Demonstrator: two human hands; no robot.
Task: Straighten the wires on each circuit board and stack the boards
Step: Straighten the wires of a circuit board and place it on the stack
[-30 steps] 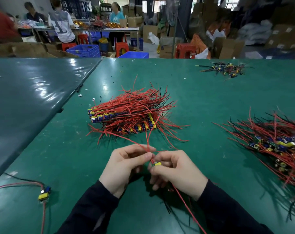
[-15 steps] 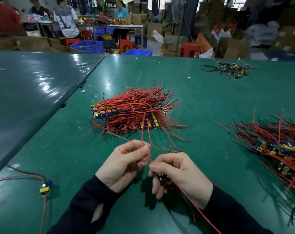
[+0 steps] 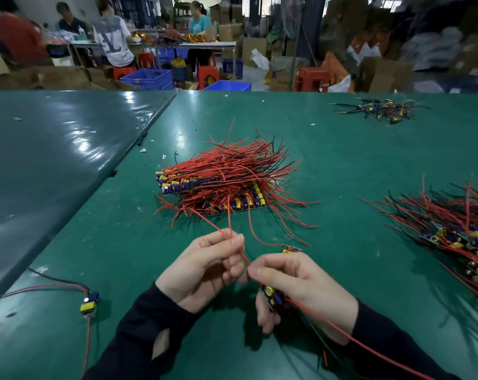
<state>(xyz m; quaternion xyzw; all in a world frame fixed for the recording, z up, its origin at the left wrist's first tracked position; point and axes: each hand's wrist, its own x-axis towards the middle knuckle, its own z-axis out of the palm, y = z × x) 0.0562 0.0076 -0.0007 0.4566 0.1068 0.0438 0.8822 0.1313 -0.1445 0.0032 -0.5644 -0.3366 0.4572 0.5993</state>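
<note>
A wide green surface (image 3: 342,160) fills most of the view, with a darker glossy sheet (image 3: 54,160) lying over its left part. In the middle of the green stands the stack of boards (image 3: 218,187), rows of yellow and blue parts showing along its left and near edges, and a thick brush of red and black wires spreading from it toward the right and toward the person. At the right edge sprawls a loose heap of boards (image 3: 457,231), its red wires pointing leftward, well apart from the stack. A small dark tangle of wired parts (image 3: 380,109) lies far off at the back right. Near the left front, a single board (image 3: 89,303) with yellow and blue parts lies alone, red and black leads trailing from it. Both arms wear dark sleeves. The right hand (image 3: 300,286) hovers just in front of the stack, fingers curled round a circuit board (image 3: 272,294) whose yellow and blue parts peek out below the thumb; one red lead runs from it back under the wrist toward the lower right. The left hand (image 3: 205,267) is just beside it, thumb and fingers pinching a red wire (image 3: 242,255) that runs up from the board, past the thumb tip, toward the stack. Behind the surface, several people sit at a far table among cartons, blue crates and red stools.
</note>
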